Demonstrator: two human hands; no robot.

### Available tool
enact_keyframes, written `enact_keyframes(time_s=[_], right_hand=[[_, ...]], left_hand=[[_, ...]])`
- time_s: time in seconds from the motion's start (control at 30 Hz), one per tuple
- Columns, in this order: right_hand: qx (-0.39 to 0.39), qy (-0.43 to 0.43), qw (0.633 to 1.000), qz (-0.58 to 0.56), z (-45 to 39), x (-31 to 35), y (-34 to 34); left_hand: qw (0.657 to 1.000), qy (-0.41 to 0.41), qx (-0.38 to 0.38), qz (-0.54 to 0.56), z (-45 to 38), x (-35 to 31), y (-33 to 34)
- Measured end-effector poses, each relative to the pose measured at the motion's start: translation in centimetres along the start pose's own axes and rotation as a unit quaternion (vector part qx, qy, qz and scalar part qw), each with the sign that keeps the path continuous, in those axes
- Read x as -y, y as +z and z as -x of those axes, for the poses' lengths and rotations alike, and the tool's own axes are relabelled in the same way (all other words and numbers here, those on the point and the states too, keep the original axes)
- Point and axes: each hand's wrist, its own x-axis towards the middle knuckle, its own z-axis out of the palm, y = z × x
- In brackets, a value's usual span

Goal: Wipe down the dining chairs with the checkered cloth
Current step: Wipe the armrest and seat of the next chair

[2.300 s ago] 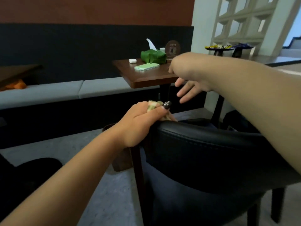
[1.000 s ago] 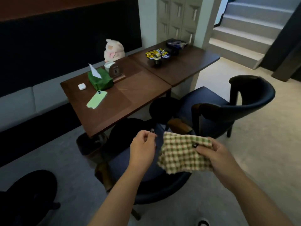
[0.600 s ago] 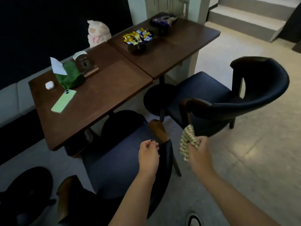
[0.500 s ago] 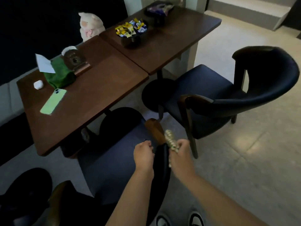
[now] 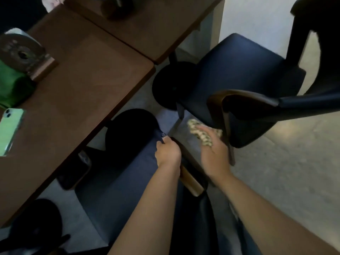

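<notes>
While the right hand holds the bunched checkered cloth low between two chairs, its fingers blurred, the left hand curls around the wooden arm of the near chair. That chair's dark seat sits partly under the front edge of a brown table. The cloth lies just beside the front leg of the far chair, though contact cannot be judged. On the table's left edge rests a green phone, with a green pouch and a round plaque behind it. A second table adjoins at the far corner.
</notes>
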Motion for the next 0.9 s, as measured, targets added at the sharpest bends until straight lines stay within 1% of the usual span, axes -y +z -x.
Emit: enact_keyframes(time_s=[0.07, 0.1, 0.13, 0.2, 0.27, 0.3, 0.37, 0.43, 0.5, 0.53, 0.6, 0.63, 0.67, 0.73, 0.8, 0.83, 0.9], right_hand=[[0.092, 0.086, 0.992, -0.025, -1.6, -2.0, 2.1], [0.123, 0.134, 0.982, -0.051, -2.3, -3.2, 2.9], [0.136, 0.178, 0.971, -0.078, -2.9, -4.4, 3.5], [0.132, 0.254, 0.954, -0.092, -4.2, -7.3, 3.9], [0.128, 0.316, 0.94, -0.025, -5.4, -10.5, 3.4], [0.129, 0.347, 0.929, 0.014, -5.9, -12.2, 3.1], [0.133, 0.41, 0.901, 0.052, -6.9, -16.0, 2.6], [0.137, 0.434, 0.887, 0.079, -7.7, -19.0, 2.3], [0.154, 0.427, 0.884, 0.114, -8.1, -20.7, 2.2], [0.154, 0.416, 0.888, 0.121, -8.1, -20.9, 2.2], [0.129, 0.42, 0.894, 0.088, -7.3, -19.7, 2.6], [0.118, 0.408, 0.903, 0.063, -6.7, -18.4, 2.8], [0.119, 0.376, 0.918, 0.035, -6.1, -16.7, 2.9], [0.14, 0.276, 0.95, -0.032, -4.4, -12.3, 3.2], [0.171, 0.195, 0.96, -0.108, -3.2, -7.3, 3.3], [0.191, 0.16, 0.961, -0.123, -2.9, -5.4, 3.3], [0.218, 0.121, 0.962, -0.11, -2.8, -3.4, 3.4]], left_hand=[[0.997, 0.025, -0.026, -0.062, -0.2, 0.2, 0.3], [0.996, 0.032, -0.027, -0.081, -0.3, 0.4, 0.3], [0.995, 0.034, -0.026, -0.09, -0.3, 0.4, 0.3], [0.995, 0.038, -0.026, -0.089, -0.1, 0.4, 0.2], [0.995, 0.046, -0.031, -0.089, 0.1, 0.3, 0.2], [0.994, 0.047, -0.031, -0.092, 0.1, 0.2, 0.1], [0.994, 0.048, -0.036, -0.095, 0.1, 0.5, 0.1], [0.993, 0.054, -0.046, -0.093, 0.1, 0.6, 0.0], [0.993, 0.06, -0.058, -0.088, -0.1, 0.6, 0.0], [0.993, 0.062, -0.063, -0.083, -0.3, 0.5, 0.0], [0.994, 0.059, -0.065, -0.069, -0.8, 0.2, -0.1], [0.994, 0.056, -0.062, -0.069, -1.0, 0.2, -0.1], [0.994, 0.054, -0.058, -0.074, -1.1, 0.1, -0.1], [0.993, 0.052, -0.057, -0.089, -1.2, 0.1, -0.1], [0.992, 0.052, -0.061, -0.094, -1.1, -0.1, 0.0], [0.992, 0.052, -0.061, -0.092, -1.0, -0.2, 0.0], [0.994, 0.05, -0.062, -0.072, -0.9, -0.2, 0.0]])
